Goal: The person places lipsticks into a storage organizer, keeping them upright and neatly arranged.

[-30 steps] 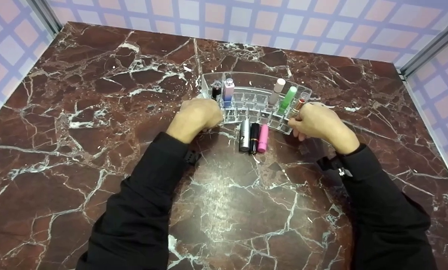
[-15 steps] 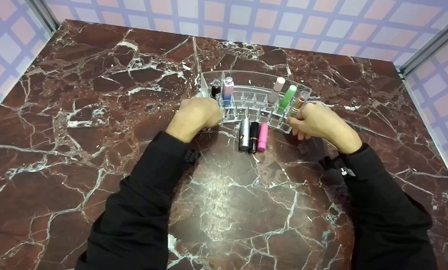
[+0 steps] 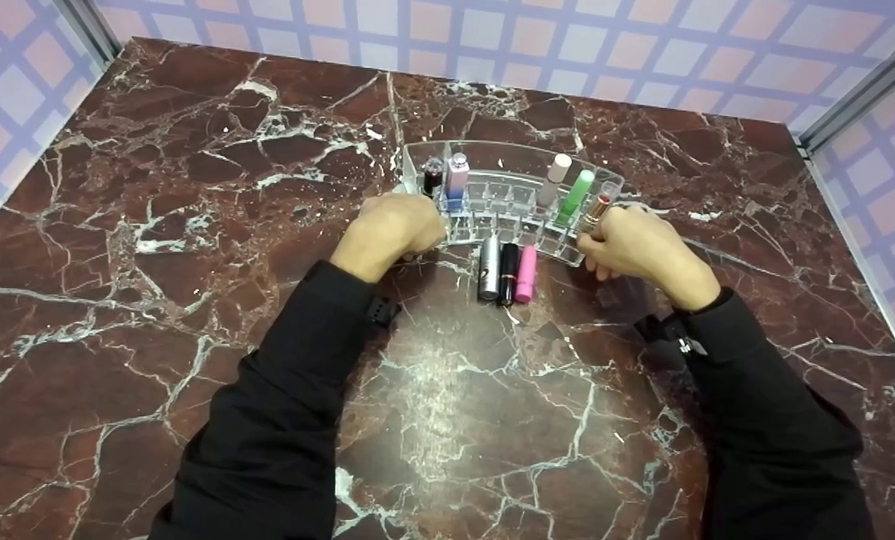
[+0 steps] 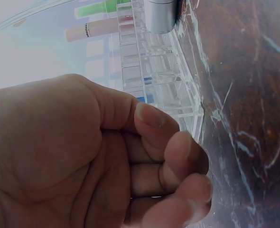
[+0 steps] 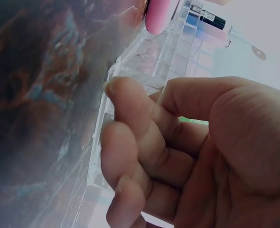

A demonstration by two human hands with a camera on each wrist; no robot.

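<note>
A clear curved lipstick organizer (image 3: 501, 193) with stepped compartments stands on the marbled tabletop. My left hand (image 3: 394, 225) holds its left end, with thumb and fingertips (image 4: 152, 116) curled at the front corner in the left wrist view. At the right end, my right hand (image 3: 642, 241) grips it, fingers (image 5: 121, 147) bent along the lower front edge. Upright in the organizer are a dark tube (image 3: 433, 178), a pink-and-blue tube (image 3: 456, 180), a beige tube (image 3: 554, 180), a green tube (image 3: 575, 196) and a red lipstick (image 3: 601, 206).
Directly before the organizer, a silver tube (image 3: 489, 271), a black tube (image 3: 508, 276) and a pink tube (image 3: 525, 274) lie side by side. Checked panels (image 3: 522, 45) border the tabletop (image 3: 447, 397) at the back and both sides.
</note>
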